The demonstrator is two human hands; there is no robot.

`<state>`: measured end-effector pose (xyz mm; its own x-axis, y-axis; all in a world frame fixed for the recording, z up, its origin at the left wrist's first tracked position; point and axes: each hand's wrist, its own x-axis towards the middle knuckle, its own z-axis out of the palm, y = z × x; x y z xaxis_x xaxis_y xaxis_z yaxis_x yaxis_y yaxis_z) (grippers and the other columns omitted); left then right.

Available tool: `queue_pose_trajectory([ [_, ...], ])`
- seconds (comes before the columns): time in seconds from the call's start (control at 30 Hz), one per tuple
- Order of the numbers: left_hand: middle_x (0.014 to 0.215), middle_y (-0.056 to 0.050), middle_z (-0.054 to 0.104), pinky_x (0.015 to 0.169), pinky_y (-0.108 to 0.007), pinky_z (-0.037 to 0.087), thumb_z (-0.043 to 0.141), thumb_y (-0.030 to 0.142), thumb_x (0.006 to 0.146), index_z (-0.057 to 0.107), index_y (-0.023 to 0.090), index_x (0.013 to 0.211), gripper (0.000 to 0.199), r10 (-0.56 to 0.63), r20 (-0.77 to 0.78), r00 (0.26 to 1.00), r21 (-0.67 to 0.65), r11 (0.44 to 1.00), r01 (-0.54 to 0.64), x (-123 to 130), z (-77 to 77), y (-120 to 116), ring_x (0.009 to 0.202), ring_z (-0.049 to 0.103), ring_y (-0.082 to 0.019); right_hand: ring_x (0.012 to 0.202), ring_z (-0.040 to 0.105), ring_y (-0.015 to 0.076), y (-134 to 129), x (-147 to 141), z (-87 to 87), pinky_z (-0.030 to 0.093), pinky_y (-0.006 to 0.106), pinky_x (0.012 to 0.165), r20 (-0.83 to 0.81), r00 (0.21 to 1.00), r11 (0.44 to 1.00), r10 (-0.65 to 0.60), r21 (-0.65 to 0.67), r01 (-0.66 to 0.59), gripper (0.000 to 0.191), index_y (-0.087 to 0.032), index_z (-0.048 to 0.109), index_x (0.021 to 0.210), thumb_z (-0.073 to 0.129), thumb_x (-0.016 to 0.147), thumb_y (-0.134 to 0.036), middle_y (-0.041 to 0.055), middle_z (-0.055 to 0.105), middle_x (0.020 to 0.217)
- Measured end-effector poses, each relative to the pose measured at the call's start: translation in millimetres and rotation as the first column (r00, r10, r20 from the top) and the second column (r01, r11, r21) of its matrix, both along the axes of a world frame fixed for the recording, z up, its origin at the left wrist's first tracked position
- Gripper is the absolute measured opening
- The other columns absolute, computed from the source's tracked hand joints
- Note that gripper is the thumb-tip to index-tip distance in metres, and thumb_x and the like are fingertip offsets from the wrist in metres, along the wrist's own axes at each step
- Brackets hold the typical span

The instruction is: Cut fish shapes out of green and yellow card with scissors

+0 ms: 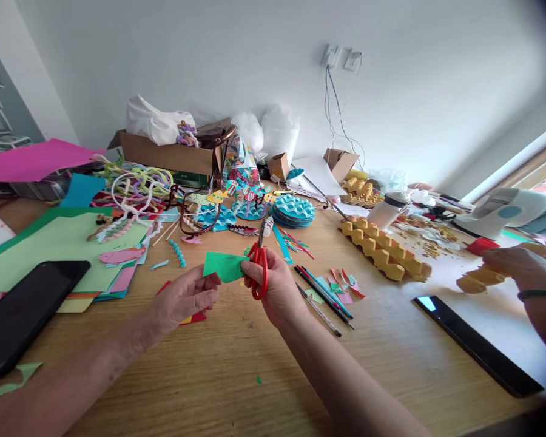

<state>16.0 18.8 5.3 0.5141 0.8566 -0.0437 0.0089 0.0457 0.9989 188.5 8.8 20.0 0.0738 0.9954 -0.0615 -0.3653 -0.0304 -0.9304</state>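
Observation:
A small green paper piece (224, 267) is held up between my two hands above the wooden table. My left hand (188, 297) pinches its lower left edge with the fingertips. In my right hand (273, 285) are scissors with red handles (259, 273), their blades pointing up and away. The thumb and finger of that hand also touch the paper's right end. Below and behind my left hand lie red and yellow paper pieces (195, 317), partly hidden by it.
Pens (323, 294) and paper scraps lie right of my hands, before a yellow egg carton (384, 249). Another person's hand (523, 267) holds a carton piece at far right. Coloured sheets (73, 243) and a black phone (31, 309) lie left; blue wavy discs (292, 210) stand behind.

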Motion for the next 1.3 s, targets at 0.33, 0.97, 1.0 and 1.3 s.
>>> queue_pose_trajectory([
  [0.33,0.046,0.003,0.052,0.059,-0.028,0.043,0.062,0.036,0.060,0.057,0.020,0.051,0.019,0.457,-0.054,0.888,0.044,0.890,-0.455,21,-0.3,-12,0.055,0.052,-0.016,0.048,0.047,0.0054,-11,-24,4.7,0.038,0.017,0.048,-0.026,0.997,0.997,0.075,-0.028,-0.076,0.031,-0.017,0.048,0.068,0.074,0.053,-0.023,-0.0078,0.053,0.056],
  [0.97,0.056,0.002,0.060,0.056,-0.023,0.045,0.065,0.031,0.068,0.063,0.020,0.057,0.016,0.559,0.241,0.794,-0.121,0.829,-0.547,12,6.0,-25,0.056,0.052,-0.013,0.043,0.047,0.0082,-31,-26,-11.7,0.038,0.020,0.043,0.249,0.921,0.953,0.300,-0.123,-0.277,0.042,-0.015,0.050,0.066,0.058,0.069,-0.056,-0.0025,0.050,0.052],
  [1.0,0.057,0.002,0.061,0.057,-0.024,0.046,0.065,0.031,0.068,0.064,0.020,0.058,0.015,0.565,0.251,0.786,-0.143,0.825,-0.547,13,7.6,-26,0.057,0.053,-0.014,0.044,0.046,0.0085,-32,-28,-13.7,0.038,0.021,0.044,0.280,0.906,0.948,0.317,-0.127,-0.292,0.043,-0.015,0.049,0.065,0.058,0.069,-0.057,-0.0027,0.049,0.051],
  [1.3,0.065,0.001,0.068,0.056,-0.023,0.047,0.068,0.029,0.066,0.067,0.021,0.064,0.008,0.638,0.259,0.725,-0.266,0.769,-0.581,14,1.5,-25,0.057,0.057,-0.013,0.051,0.042,0.0103,-37,-31,-15.5,0.032,0.023,0.049,0.571,0.759,0.943,0.313,-0.092,-0.319,0.037,-0.017,0.046,0.064,0.048,0.077,-0.052,-0.0017,0.047,0.054],
])
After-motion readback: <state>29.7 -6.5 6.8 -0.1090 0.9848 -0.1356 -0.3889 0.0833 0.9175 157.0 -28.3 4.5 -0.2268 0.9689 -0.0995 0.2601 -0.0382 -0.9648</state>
